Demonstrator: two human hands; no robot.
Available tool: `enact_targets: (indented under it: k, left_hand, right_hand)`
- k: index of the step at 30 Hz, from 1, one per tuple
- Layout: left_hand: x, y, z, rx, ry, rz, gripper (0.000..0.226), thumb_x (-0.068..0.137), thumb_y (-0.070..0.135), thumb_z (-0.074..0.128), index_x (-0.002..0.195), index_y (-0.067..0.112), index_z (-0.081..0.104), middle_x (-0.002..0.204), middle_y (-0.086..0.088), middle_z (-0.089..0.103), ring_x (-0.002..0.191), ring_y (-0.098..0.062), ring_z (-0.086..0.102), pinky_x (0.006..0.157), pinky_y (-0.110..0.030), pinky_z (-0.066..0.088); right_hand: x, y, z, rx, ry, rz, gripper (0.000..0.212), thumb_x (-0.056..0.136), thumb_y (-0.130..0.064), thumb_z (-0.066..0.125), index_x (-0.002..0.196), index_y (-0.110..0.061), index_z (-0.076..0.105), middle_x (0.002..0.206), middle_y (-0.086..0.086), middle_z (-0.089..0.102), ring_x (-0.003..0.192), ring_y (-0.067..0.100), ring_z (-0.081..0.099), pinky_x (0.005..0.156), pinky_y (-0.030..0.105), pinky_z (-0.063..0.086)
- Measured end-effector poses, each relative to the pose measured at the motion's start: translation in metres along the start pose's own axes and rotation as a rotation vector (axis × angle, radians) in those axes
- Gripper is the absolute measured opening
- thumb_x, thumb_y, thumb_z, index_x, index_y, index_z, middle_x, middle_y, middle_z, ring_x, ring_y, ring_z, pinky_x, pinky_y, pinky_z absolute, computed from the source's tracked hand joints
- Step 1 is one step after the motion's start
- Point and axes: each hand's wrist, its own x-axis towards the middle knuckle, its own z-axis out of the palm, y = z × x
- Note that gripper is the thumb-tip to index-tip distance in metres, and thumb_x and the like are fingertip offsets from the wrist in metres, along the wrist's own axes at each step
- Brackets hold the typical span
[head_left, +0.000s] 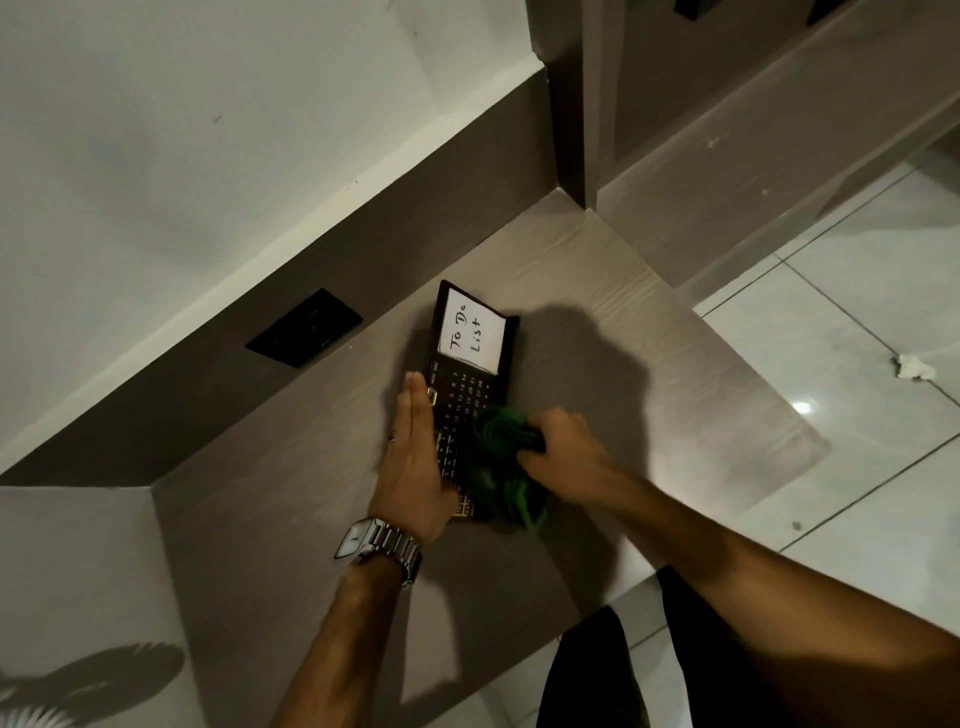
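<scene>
A black calendar board (470, 384) lies flat on the wooden desk (649, 374). A white note reading "To Do List" (471, 332) is fixed at its far end. My left hand (415, 457), fingers straight and together, presses against the board's left edge; a metal watch sits on that wrist. My right hand (563, 452) grips a bunched green cloth (506, 457) that lies on the near half of the board and covers part of the printed dates.
A black socket plate (304, 328) is set in the brown upstand behind the desk. The desk's right edge drops to a glossy tiled floor (857, 364), where a crumpled white scrap (914, 366) lies. A vertical panel (569, 104) rises at the far corner.
</scene>
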Motion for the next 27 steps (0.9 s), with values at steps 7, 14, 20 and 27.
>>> enact_targets:
  k: [7, 14, 20, 27]
  left_hand:
    - [-0.002, 0.0, 0.002, 0.004, 0.004, 0.005, 0.128, 0.065, 0.002, 0.077, 0.147, 0.023, -0.019, 0.161, 0.003, -0.016, 0.149, -0.025, 0.006, 0.111, -0.047, 0.037]
    - [-0.001, 0.0, 0.002, -0.028, 0.026, 0.009, 0.126, 0.064, -0.004, 0.073, 0.148, 0.025, -0.015, 0.163, 0.0, -0.007, 0.146, -0.031, 0.018, 0.104, -0.055, 0.043]
    - [0.001, -0.001, 0.0, -0.032, 0.029, 0.019, 0.125, 0.064, -0.002, 0.074, 0.148, 0.023, -0.014, 0.163, -0.001, -0.006, 0.148, -0.028, 0.013, 0.112, -0.054, 0.035]
    - [0.0, 0.002, -0.003, -0.037, 0.033, 0.023, 0.126, 0.064, 0.003, 0.078, 0.148, 0.021, -0.014, 0.163, -0.003, -0.007, 0.149, -0.024, 0.005, 0.117, -0.053, 0.027]
  right_hand:
    - [0.018, -0.024, -0.001, 0.076, 0.282, 0.008, 0.018, 0.083, -0.007, 0.059, 0.098, -0.009, 0.069, 0.081, 0.001, 0.069, 0.08, 0.015, 0.066, 0.065, 0.021, 0.051]
    - [0.031, -0.043, -0.015, 0.174, 0.329, -0.01, 0.026, 0.085, -0.01, 0.055, 0.109, -0.011, 0.067, 0.1, 0.011, 0.07, 0.094, 0.03, 0.064, 0.078, 0.041, 0.057]
    - [0.026, -0.047, -0.009, 0.168, 0.242, -0.099, 0.028, 0.084, -0.005, 0.057, 0.109, -0.011, 0.069, 0.097, 0.008, 0.072, 0.08, 0.012, 0.065, 0.062, 0.011, 0.053]
    - [0.018, -0.039, 0.001, 0.035, 0.196, -0.05, 0.023, 0.082, -0.007, 0.059, 0.101, -0.014, 0.069, 0.082, 0.002, 0.067, 0.076, 0.02, 0.068, 0.059, 0.012, 0.05]
